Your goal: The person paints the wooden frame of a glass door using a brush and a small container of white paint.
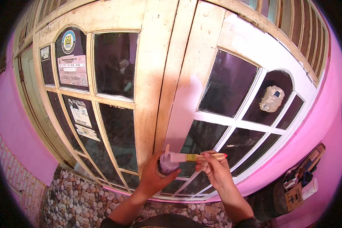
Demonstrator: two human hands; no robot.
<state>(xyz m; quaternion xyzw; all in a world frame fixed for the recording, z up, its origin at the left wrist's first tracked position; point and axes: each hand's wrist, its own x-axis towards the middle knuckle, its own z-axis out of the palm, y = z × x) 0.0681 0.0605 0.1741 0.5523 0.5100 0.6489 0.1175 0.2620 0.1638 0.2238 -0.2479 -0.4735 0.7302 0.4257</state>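
Observation:
My left hand [153, 174] is wrapped around a small cup of pale paint [168, 166], with a flat wooden stick [167, 149] standing up in it. In my right hand [215, 169] a paintbrush [205, 156] is held sideways by its wooden handle. Its paint-covered bristles [177, 157] are over the cup's rim; whether they touch it I cannot tell. Behind both hands stands a paned door. The right leaf [250, 38] is largely coated white, with a wet-looking pale patch on its inner stile [186, 95]. Bare yellowish wood shows on the left leaf [152, 76].
Stickers and paper remnants [73, 70] cling to the left panes, and a torn one [272, 98] to a right pane. Pink walls [323, 125] flank the door. A pebble-patterned floor [83, 197] lies below. Low at the right are a cardboard box [293, 197] and a white cup [310, 189].

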